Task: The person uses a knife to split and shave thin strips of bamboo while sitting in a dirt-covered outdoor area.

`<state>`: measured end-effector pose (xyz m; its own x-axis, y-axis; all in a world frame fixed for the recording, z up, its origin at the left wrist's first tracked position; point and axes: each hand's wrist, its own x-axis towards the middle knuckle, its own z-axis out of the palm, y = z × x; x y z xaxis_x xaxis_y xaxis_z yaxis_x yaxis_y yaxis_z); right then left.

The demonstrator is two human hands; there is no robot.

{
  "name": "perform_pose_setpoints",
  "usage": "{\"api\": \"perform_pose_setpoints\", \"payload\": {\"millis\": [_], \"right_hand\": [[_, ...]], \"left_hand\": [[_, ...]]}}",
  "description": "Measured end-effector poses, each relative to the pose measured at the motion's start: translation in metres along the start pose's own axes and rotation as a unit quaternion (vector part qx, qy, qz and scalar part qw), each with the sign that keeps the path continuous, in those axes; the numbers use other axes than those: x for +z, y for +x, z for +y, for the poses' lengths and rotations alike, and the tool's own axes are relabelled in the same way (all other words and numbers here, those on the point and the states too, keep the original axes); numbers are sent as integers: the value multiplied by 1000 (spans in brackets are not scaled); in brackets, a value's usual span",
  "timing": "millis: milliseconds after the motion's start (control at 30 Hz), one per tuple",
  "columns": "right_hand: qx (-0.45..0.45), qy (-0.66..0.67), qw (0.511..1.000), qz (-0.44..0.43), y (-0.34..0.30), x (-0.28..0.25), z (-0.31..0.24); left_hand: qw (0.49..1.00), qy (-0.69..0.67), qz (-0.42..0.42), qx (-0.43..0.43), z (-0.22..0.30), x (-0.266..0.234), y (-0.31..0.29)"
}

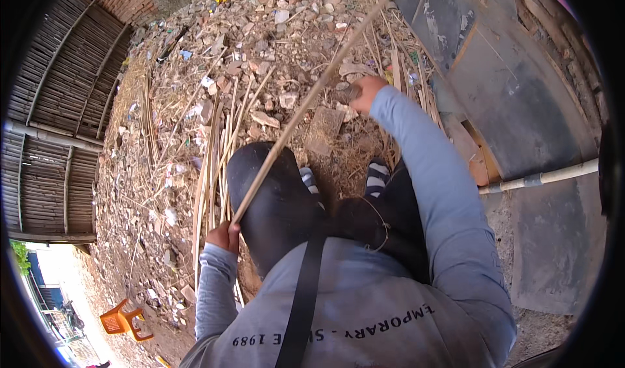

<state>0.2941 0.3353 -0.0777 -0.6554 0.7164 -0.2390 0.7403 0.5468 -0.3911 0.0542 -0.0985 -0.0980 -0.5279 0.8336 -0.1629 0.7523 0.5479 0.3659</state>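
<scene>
A long, thin bamboo strip (305, 108) slants from my left side across my knee to the far right. Its near end is in my left hand (224, 236), whose fingers are wrapped round it beside my left thigh. My right hand (369, 95) is out ahead of my right knee, just right of the strip and apart from it. Its fingers are curled in around a blurred, brownish-grey thing (350, 93) whose kind I cannot make out. More split bamboo strips (211, 166) lie on the ground left of my left knee.
Stones and broken brick litter the ground (260, 62). A flat slab (323, 130) lies ahead of my feet. Large dark sheets (514, 101) lie at the right, with a pale pole (547, 176) across them. A slatted bamboo wall (58, 62) and an orange plastic chair (124, 319) are at the left.
</scene>
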Motion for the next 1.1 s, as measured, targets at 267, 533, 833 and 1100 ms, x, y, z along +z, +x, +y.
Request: {"api": "perform_pose_setpoints", "payload": {"millis": [267, 533, 833, 1100], "right_hand": [[-17, -1, 1000, -1, -31, -17, -53], [58, 73, 992, 90, 6, -21, 16], [-79, -12, 997, -3, -36, -30, -41], [-36, 22, 991, 129, -11, -8, 3]], "left_hand": [[1000, 7, -3, -18, -7, -9, -9], [999, 33, 8, 13, -6, -9, -5], [999, -22, 28, 8, -19, 7, -3], [917, -354, -122, -135, -31, -1, -2]]}}
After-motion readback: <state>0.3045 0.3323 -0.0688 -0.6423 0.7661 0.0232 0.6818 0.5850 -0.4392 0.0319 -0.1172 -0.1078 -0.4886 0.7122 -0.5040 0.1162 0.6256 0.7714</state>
